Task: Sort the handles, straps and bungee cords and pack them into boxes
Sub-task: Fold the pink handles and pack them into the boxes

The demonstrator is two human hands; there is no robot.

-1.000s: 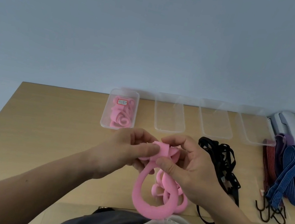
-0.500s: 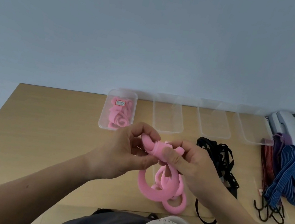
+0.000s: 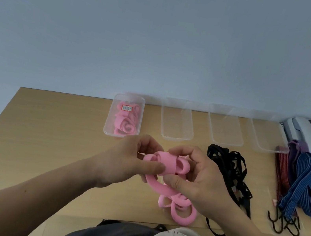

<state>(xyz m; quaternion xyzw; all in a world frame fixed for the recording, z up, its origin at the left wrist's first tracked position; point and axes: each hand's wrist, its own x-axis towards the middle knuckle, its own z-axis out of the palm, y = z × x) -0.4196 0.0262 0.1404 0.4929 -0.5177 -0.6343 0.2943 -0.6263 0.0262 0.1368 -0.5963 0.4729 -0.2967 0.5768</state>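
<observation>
Two-handed, holds a pink strap (image 3: 165,164) above the near edge of the desk (image 3: 52,141), about midway along it. Pinches the wound part with the left hand (image 3: 125,164): thumb laid flat across the front of the band, fingers curled behind, grip pressed onto the strap. Pinches the same coil from the other side with the right hand (image 3: 199,181): thumb beneath, fingers arched over the small loops, grip likewise closed on the strap. Leaves the lower loops (image 3: 183,214) hanging under the right palm, close to the desk; cannot tell whether touching.

Differs from half a second ago: then a stub end sticking up between the thumbs, now wrapped as a broad flat band round the coil. Differs from a second ago too: then one long loop dangling, now drawn up into shorter, tighter rings. Keeps both hands in much the same spot.

Along the far edge, in a row: leftmost box (image 3: 120,135) with packed pink straps (image 3: 127,121) and a small label, then three more clear boxes (image 3: 225,130). Just right of the hands, black straps (image 3: 231,168) in a loose pile. Toward the right edge, red, purple and blue bungee cords (image 3: 300,185), hooks pointing at the near edge. At the far right corner, telephone (image 3: 306,132), partly under the cords. All as before.
</observation>
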